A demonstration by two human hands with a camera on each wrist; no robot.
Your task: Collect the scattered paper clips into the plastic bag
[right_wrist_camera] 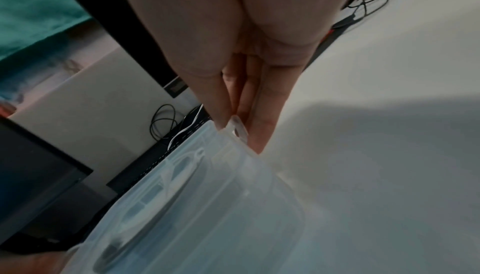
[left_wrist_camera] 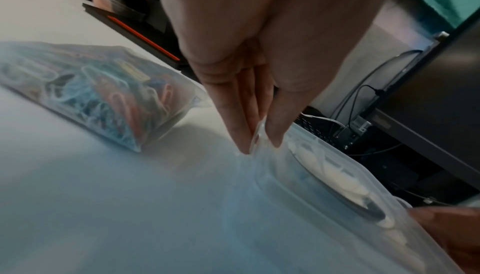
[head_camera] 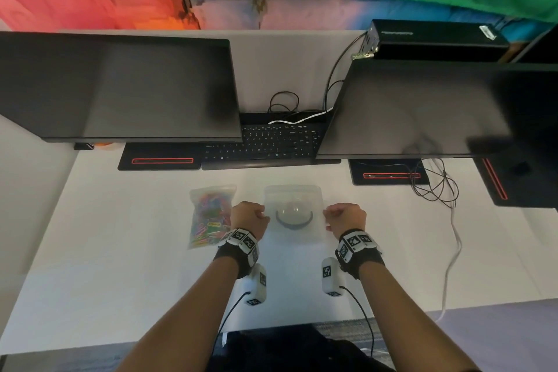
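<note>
One white worktop (head_camera: 120, 251) carried everything. Two dark monitors (head_camera: 120, 84) stood at its far side, with one black keyboard (head_camera: 271, 145) between them.

One clear box (head_camera: 294, 196) lay directly in front of me, with something pale and round inside that I could not make out. My left grip (head_camera: 249, 216) pinched the tab on its left side between thumb and fingertips (left_wrist_camera: 233, 131), and my right grip (head_camera: 344, 216) pinched the matching tab (right_wrist_camera: 237, 127) on the right side. Both were closed tight on that thin plastic.

One plastic bag (head_camera: 210, 214) lay flat just beside my left wrist, touching neither grip. It was stuffed with coloured paper clips (head_camera: 208, 220), far too many and too tangled to count. I saw no loose clip on the worktop.

I judged the bag would be limp and slick, and weighty for its size. It would sag if lifted by one corner, so I thought it best taken by its top edge with its belly supported. A single clip I judged light and stiff, and likely to snag others, so I would pinch it at one loop.
</note>
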